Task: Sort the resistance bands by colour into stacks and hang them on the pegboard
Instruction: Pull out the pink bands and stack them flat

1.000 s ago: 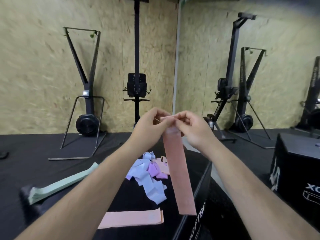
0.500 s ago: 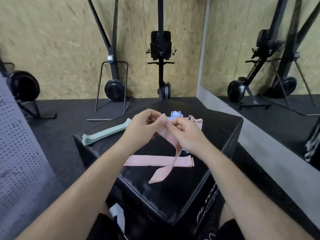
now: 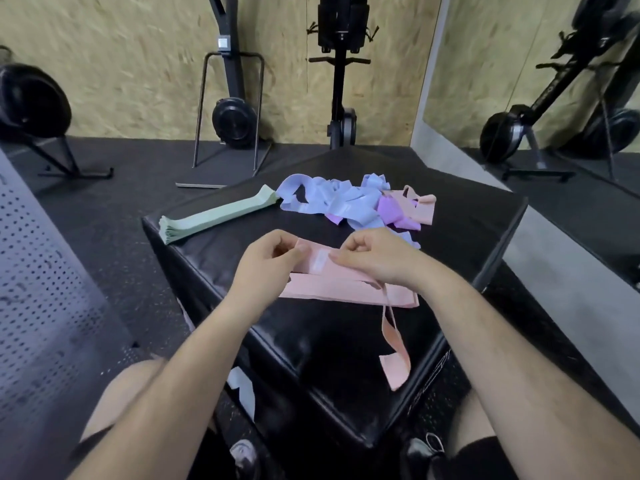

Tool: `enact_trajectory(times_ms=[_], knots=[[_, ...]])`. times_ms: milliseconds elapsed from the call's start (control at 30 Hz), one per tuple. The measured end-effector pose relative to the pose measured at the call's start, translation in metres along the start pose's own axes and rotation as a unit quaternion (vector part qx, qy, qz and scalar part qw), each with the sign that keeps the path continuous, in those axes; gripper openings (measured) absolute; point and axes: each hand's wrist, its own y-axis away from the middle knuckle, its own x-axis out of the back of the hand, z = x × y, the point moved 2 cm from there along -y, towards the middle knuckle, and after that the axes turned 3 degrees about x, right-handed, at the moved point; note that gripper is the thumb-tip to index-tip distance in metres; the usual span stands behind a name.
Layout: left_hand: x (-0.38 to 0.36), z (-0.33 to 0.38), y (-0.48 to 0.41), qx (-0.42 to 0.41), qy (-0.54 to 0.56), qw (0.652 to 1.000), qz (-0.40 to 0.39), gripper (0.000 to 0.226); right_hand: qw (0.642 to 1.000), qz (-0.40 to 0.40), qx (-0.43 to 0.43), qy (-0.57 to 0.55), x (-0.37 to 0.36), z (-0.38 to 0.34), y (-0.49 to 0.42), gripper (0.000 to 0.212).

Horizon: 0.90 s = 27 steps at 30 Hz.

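Head view: my left hand (image 3: 268,263) and right hand (image 3: 374,259) are pinching a pink rubber resistance band (image 3: 320,263) over the flat pink band (image 3: 346,292).

Box (image 3: 346,341) top was glossy black vinyl, reflective. Bands (image 3: 332,202) looked matt, smooth rubbery latex. Wall (image 3: 138,81) was rough chipboard. Floor (image 3: 121,188) was speckled matt rubber. Pegboard (image 3: 41,289) was perforated grey metal.
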Motion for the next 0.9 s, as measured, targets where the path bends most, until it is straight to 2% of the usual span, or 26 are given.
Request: enact_trajectory(times_ms=[200,500,700,800,900], knots=[[0.010,-0.044,-0.032,0.060,0.004,0.998,0.023,0.006,0.998,-0.062,-0.008,0.030,-0.024,0.023,-0.051,0.026],[0.024,-0.080,-0.062,0.142,-0.018,0.989,0.043,0.006,0.989,-0.126,-0.011,0.071,-0.049,0.042,-0.103,0.027],[0.028,-0.096,-0.067,0.140,-0.060,0.986,0.067,0.010,0.984,-0.147,-0.020,0.095,-0.064,0.051,-0.117,0.028],[0.029,-0.102,-0.068,0.123,-0.092,0.985,0.079,0.018,0.985,-0.136,-0.021,0.101,-0.071,0.052,-0.120,0.029],[0.029,-0.105,-0.069,0.115,-0.112,0.985,0.069,0.017,0.988,-0.116,-0.026,0.097,-0.075,0.053,-0.121,0.028]])
